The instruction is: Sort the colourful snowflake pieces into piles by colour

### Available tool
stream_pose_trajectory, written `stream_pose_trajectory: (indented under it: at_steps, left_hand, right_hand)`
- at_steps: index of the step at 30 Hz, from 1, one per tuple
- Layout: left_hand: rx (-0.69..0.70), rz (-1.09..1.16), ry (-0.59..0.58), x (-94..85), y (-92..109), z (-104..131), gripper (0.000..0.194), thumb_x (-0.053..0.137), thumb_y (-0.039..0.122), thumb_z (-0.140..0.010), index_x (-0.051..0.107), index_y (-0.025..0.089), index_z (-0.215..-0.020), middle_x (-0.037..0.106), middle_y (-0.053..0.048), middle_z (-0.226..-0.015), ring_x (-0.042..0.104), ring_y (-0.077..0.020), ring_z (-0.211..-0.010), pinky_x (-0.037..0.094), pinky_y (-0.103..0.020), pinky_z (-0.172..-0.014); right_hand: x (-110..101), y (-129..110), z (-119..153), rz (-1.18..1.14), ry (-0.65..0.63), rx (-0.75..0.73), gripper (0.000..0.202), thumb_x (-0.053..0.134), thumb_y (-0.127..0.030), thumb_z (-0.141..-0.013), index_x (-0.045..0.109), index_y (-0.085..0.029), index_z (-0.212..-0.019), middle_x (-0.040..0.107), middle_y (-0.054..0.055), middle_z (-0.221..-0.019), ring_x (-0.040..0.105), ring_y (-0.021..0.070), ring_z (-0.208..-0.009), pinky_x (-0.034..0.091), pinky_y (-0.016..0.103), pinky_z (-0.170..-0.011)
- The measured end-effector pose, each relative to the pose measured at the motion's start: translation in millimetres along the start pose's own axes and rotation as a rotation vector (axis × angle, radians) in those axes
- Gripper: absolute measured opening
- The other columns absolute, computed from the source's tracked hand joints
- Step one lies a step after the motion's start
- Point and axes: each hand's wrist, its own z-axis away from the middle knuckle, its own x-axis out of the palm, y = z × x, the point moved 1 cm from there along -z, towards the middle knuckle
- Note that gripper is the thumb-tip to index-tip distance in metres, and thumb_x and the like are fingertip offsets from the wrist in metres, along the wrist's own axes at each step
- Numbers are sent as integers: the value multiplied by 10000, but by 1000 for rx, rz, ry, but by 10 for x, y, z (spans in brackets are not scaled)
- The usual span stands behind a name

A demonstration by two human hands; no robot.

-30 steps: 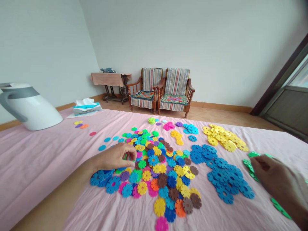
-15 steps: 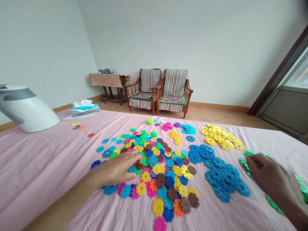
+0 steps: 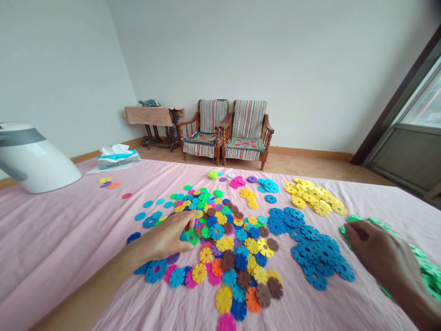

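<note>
My left hand (image 3: 165,238) hovers low over the left side of a mixed heap of flower-shaped plastic discs (image 3: 227,259). Its fingers curl, but the thumb stands apart from them. Beside the gap lies a green disc (image 3: 192,236), partly covered by the hand. On the far right, my right hand (image 3: 381,250) is closed over a pile of green discs (image 3: 425,264); whatever its fingers pinch, if anything, is hidden. Between the two hands spreads a pile of blue discs (image 3: 319,253).
Yellow discs (image 3: 317,197) form another pile at the back right. Small groups of pink discs (image 3: 237,182) and light-blue discs (image 3: 268,185) sit near the far edge. A white jug (image 3: 48,161) and a tissue box (image 3: 119,158) stand on the pink cloth (image 3: 86,220) at left.
My left hand has drawn back slightly leftward, uncovering more of the green disc by its thumb. My right hand stays over the green pile. The view has shifted a little.
</note>
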Motion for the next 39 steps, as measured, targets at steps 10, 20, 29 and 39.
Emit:
stream_pose_trajectory:
  at_steps: [10, 20, 29, 39]
  left_hand:
    - [99, 398, 162, -19, 242, -21, 75, 544, 207, -817, 613, 177, -817, 636, 4, -785, 577, -136, -705, 445, -237, -667]
    - [389, 509, 344, 401, 757, 128, 44, 650, 180, -825, 689, 186, -805, 666, -14, -726, 624, -122, -670, 480, -214, -624]
    - [456, 578, 332, 419, 774, 177, 183, 623, 214, -859, 645, 207, -1041, 690, -29, -859, 657, -133, -760, 528, -215, -699]
    - [723, 124, -210, 252, 1055, 250, 428, 576, 306, -887, 517, 325, -1311, 504, -33, -1399, 411, -287, -1301, 308, -473, -1107]
  right_hand:
    - [-42, -423, 182, -256, 111, -293, 274, 436, -373, -867, 637, -219, -761, 628, 26, -707, 586, 184, -670, 379, 316, -674]
    - [-376, -1362, 837, -712, 9, -781, 124, 554, -256, -883, 653, -266, -956, 660, 20, -849, 599, 177, -822, 434, 330, -764]
    - [-504, -1497, 927, -798, 64, -828, 89, 546, -180, -854, 596, -225, -797, 629, -6, -744, 582, 140, -729, 421, 272, -706]
    - [-181, 317, -90, -53, 57, 223, 410, 362, -496, -837, 662, -225, -769, 686, 135, -796, 607, 278, -677, 332, 340, -551]
